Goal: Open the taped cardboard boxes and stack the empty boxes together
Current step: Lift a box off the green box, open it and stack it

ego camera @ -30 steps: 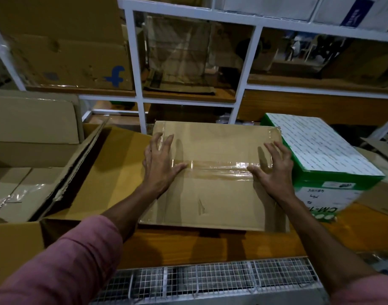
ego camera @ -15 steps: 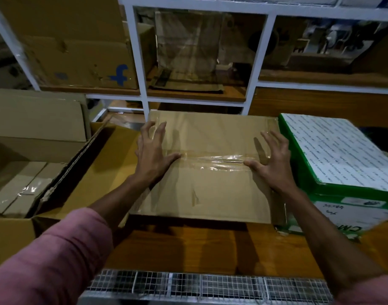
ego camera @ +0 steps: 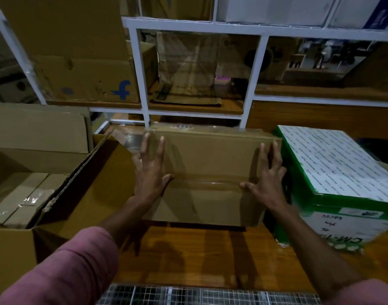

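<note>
- Taped cardboard box (ego camera: pixel 210 172) was seen at the centre of the wooden table (ego camera: pixel 188 256), closed, with a strip of clear tape (ego camera: pixel 207 183) running across its top seam from 9 o'clock to 3 o'clock.
- Fingers of the left hand (ego camera: pixel 150 172) were spread and laid flat on the box's top near its 9 o'clock edge, the thumb stretched toward the tape; nothing was pinched.
- Fingers of the right hand (ego camera: pixel 266 183) were likewise spread, pressed against the top by the 3 o'clock edge, the thumb resting on the tape line.
- Pink sleeves (ego camera: pixel 63 271) were seen on both forearms, which reached in from 6 o'clock.
- At 3 o'clock of the box, just beside it, a green and white carton (ego camera: pixel 342 183) was set on the table; whether the two touched could not be told.
- At 9 o'clock an open cardboard box (ego camera: pixel 23 194) was placed, one flap (ego camera: pixel 100 183) leaning toward the taped box.
- At 12 o'clock a white shelf frame (ego camera: pixel 142 84) was seen, with a brown box bearing a blue mark (ego camera: pixel 83 80) on it.
- A wire mesh (ego camera: pixel 199 296) was seen at 6 o'clock, along the table's near edge.
</note>
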Available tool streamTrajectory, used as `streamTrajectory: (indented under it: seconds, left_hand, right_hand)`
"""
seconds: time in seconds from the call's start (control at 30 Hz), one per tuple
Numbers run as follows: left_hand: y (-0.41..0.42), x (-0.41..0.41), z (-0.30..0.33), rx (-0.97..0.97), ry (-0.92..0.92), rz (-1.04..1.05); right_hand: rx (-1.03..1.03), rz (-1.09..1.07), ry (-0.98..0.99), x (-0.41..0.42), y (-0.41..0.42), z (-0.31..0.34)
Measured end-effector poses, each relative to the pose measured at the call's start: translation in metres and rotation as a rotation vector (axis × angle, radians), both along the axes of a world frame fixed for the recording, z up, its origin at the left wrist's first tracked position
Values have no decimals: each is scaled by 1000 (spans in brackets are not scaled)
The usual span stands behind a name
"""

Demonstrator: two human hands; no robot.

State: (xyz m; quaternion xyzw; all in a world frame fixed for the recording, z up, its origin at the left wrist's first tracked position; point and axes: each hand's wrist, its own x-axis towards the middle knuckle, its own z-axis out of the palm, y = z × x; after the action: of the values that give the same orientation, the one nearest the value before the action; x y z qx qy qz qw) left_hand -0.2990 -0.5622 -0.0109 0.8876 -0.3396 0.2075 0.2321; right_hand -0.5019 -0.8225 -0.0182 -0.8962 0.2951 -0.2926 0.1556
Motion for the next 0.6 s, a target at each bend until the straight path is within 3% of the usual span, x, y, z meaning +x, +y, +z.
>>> streamTrajectory:
  seconds: [0.1, 0.33, 0.6]
  left_hand:
    - [14, -5, -27, 18, 83, 37]
    - [31, 6, -28, 66, 120, 34]
    - [50, 16, -23, 281, 48, 141]
  right_hand:
    - [-87, 18, 24, -3, 9, -33]
    - [-63, 21, 53, 1, 33, -57]
    - [-201, 29, 138, -3, 56, -78]
